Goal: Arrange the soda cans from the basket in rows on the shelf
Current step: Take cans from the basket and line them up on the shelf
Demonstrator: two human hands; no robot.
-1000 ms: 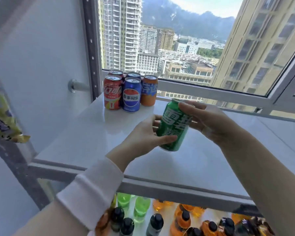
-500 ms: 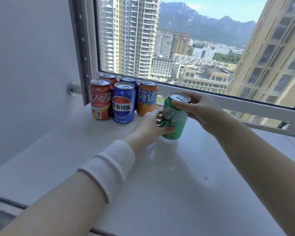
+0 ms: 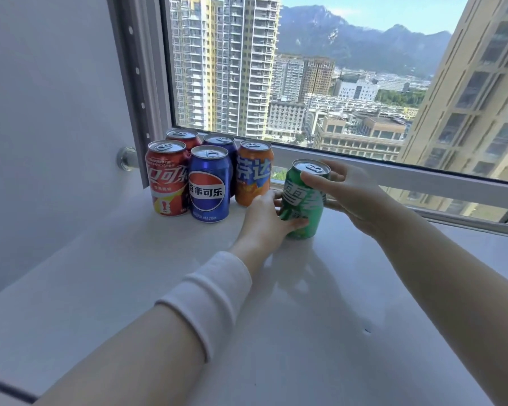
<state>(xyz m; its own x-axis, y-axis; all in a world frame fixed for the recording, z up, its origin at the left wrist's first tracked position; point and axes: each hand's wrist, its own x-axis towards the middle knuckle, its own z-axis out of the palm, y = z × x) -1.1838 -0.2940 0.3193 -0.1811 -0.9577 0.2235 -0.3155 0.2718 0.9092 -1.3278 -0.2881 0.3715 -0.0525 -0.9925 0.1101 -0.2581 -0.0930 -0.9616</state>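
A green soda can (image 3: 304, 206) stands on the white shelf (image 3: 129, 288), slightly tilted, just right of an orange can (image 3: 254, 171). My left hand (image 3: 264, 221) grips its lower part and my right hand (image 3: 346, 194) holds its upper side, with the thumb near the rim. To the left stand a red cola can (image 3: 166, 177) and a blue cola can (image 3: 208, 183) in front. A second red can (image 3: 184, 136) and a second blue can (image 3: 222, 140) stand behind them. The basket is out of view.
A window frame (image 3: 393, 177) runs along the back of the shelf, close behind the cans. A white wall with a round metal peg (image 3: 126, 158) borders the left side. The shelf's front edge (image 3: 9, 391) shows at the lower left.
Both hands carried the green can forward and down onto the shelf beside the orange can. The view moved closer, and the lower shelf with bottles dropped out of sight.
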